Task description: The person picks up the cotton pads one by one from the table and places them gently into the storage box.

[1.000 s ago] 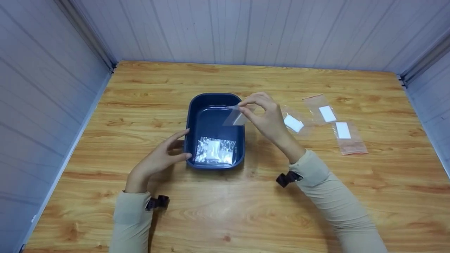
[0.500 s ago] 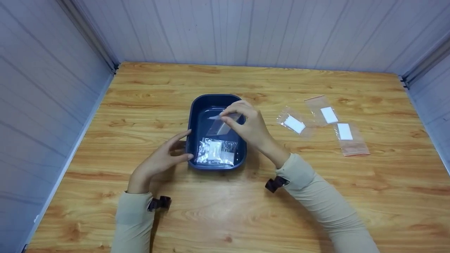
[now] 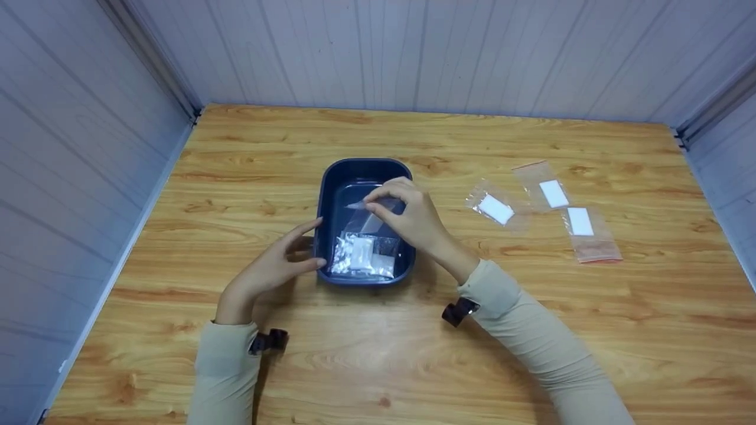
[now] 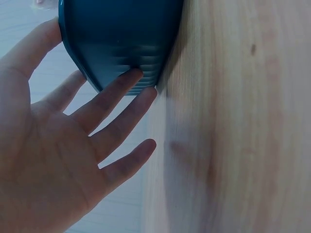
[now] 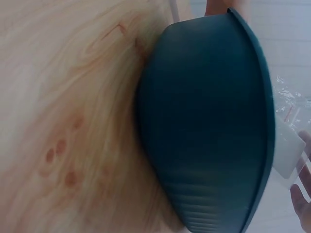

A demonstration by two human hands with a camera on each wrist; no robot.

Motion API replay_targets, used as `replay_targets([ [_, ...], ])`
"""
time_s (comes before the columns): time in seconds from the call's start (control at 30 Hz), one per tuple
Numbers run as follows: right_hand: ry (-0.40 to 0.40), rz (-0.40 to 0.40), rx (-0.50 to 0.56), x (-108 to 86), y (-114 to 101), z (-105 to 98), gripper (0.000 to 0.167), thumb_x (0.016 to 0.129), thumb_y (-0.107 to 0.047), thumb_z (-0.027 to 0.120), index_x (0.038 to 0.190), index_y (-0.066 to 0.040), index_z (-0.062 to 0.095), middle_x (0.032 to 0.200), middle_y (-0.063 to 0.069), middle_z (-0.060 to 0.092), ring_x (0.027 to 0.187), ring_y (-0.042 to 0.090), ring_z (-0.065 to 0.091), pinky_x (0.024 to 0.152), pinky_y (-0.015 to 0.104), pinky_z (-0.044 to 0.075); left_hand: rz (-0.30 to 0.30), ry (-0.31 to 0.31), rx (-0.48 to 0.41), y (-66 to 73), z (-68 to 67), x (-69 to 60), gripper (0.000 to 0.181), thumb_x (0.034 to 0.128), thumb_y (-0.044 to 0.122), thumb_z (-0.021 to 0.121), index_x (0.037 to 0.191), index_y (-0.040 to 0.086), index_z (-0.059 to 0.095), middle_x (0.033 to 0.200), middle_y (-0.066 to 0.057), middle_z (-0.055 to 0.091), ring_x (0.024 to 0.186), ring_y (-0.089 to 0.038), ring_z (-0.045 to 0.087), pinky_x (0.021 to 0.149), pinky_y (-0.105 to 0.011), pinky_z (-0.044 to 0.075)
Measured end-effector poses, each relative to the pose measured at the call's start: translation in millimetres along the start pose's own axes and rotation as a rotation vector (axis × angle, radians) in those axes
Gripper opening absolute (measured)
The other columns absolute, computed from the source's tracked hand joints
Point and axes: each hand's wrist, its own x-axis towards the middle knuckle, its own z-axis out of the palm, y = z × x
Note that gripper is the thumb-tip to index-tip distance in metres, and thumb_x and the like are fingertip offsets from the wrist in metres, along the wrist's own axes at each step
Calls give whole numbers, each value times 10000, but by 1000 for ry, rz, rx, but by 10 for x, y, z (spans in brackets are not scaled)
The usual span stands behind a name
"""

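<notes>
A dark blue plastic basin (image 3: 367, 163) stands on the wooden table. My left hand (image 3: 267, 270) touches its left side, thumb and forefinger at the rim; in the left wrist view the fingers (image 4: 116, 128) spread out fairly straight against the outer wall. Over the basin, my right hand (image 3: 413, 215) pinches a clear zip bag (image 3: 359, 219) by its upper edge between thumb and forefinger. A white rectangular piece (image 5: 288, 145) shows in that bag in the right wrist view. Below it, clear bags with white pieces (image 3: 361, 254) lie in the near end of the basin.
To the right on the table lie three clear zip bags: one near the basin (image 3: 495, 209), one farther back (image 3: 553, 193) and one nearer the front (image 3: 580, 222). Each contains a white rectangle. Pale panel walls (image 3: 390, 53) border the table at the back and sides.
My right hand has moved left and toward me, carrying the pinched bag from the basin's right rim to over its middle. The left hand has stayed at the rim.
</notes>
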Motion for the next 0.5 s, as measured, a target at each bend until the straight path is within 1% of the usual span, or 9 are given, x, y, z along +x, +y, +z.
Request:
replay_targets([
  [0.2,-18,27,-13,-44,81,20,116,891,-146,758,964,-56,760,946,15,736,989,185,611,912,327,477,4,-1,-8,-14,-2,4,779,911,353,728,1562,288,304,1526,-172,385,1367,-369,401,1122,-577,302],
  [0.4,-41,57,-24,-80,131,31,112,892,-135,754,970,-55,758,956,21,732,997,171,609,940,311,476,-5,6,-7,-12,1,2,773,911,334,731,1559,304,309,1508,-188,407,1355,-374,419,1122,-577,302],
  [0.5,-52,68,-31,-98,152,35,111,888,-126,758,968,-49,758,957,28,731,997,170,611,944,307,476,20,1,-11,-23,1,10,772,921,295,725,1566,262,302,1514,-200,395,1358,-382,413,1122,-568,308],
])
